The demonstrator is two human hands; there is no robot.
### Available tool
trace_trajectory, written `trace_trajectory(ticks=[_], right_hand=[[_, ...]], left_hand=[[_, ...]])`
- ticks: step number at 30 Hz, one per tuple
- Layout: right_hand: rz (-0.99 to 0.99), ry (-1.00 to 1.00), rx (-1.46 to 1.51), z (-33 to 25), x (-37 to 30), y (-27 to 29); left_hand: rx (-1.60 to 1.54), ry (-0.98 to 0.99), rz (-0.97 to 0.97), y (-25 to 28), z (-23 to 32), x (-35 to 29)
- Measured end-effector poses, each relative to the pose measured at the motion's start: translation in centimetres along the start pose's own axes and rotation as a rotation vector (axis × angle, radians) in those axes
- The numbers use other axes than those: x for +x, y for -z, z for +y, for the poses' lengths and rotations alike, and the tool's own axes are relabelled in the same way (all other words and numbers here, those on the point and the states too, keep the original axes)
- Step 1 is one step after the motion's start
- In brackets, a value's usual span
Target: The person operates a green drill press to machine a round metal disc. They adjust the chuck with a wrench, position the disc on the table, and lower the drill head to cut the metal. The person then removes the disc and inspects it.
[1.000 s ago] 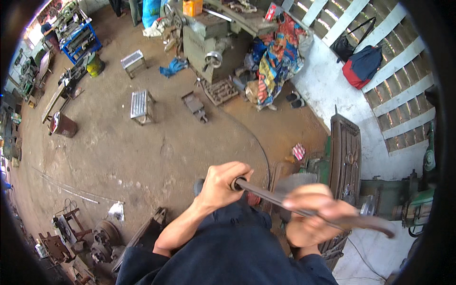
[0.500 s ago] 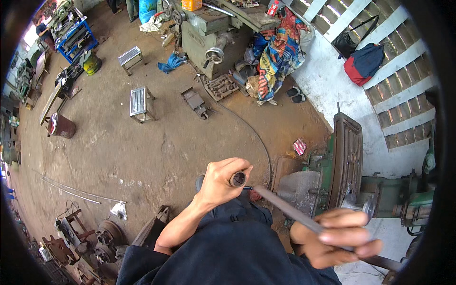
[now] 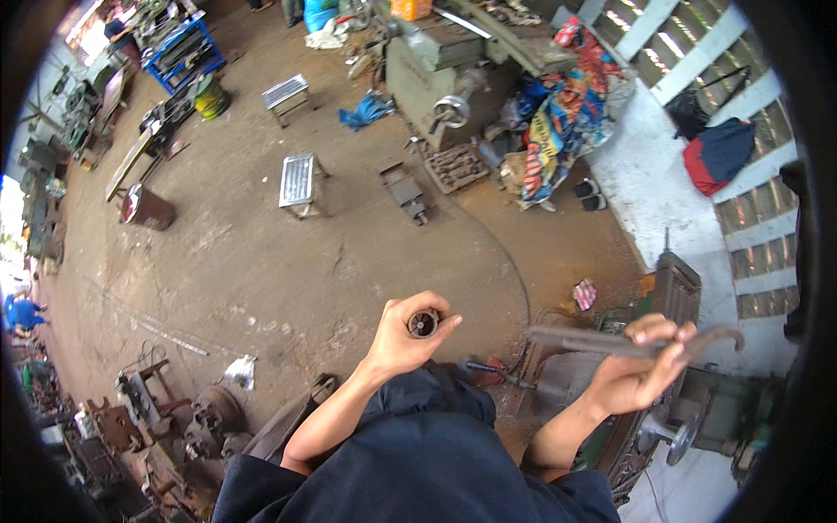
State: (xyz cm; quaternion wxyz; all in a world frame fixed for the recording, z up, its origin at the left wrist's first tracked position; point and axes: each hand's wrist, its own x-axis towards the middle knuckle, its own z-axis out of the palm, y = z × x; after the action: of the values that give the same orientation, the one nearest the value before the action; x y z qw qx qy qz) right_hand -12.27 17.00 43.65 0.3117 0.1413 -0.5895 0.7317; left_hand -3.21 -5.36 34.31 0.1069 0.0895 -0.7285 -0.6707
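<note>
Hooked bar (image 3: 580,340) is clamped in the right grip (image 3: 635,379), tube (image 3: 424,323) in the left grip (image 3: 395,343); machines (image 3: 418,83) are parked round the grubby floor (image 3: 392,261) edges.

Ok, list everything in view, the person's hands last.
tube: 1, dark, held, centre
bar: 1, brown, held, right
stools: 2, silver, left of centre
bucket: 1, dark red, left
drum: 1, yellow, upper left
cart: 1, blue, upper left
grey machine: 1, grey, top centre
cloth: 1, blue, by grey machine
sheet: 1, multicoloured, beside grey machine
slippers: 2, dark, right
bags: 2, black and red-navy, upper right
packet: 1, red-white, right
near machine: 1, green, lower right
metal parts: uncountable, brown, lower left
people: at least 2, blue tops, left
left hand: 1, bare, around tube
right hand: 1, bare, around bar
</note>
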Motion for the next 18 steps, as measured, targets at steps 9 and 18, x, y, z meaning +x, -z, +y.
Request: trace_trajectory(ticks=[9, 18], right_hand=[[-0.354, -0.558, -0.249, 8.1, -5.8, 2.1], [-0.642, -0.469, -0.253, 13.6, -0.2, -1.4]], left_hand=[[-1.176, 0.334, 0.149, 3.4, -2.7, 2.9], [-1.361, 0.354, 0.270, 3.5, -4.7, 10.8]])
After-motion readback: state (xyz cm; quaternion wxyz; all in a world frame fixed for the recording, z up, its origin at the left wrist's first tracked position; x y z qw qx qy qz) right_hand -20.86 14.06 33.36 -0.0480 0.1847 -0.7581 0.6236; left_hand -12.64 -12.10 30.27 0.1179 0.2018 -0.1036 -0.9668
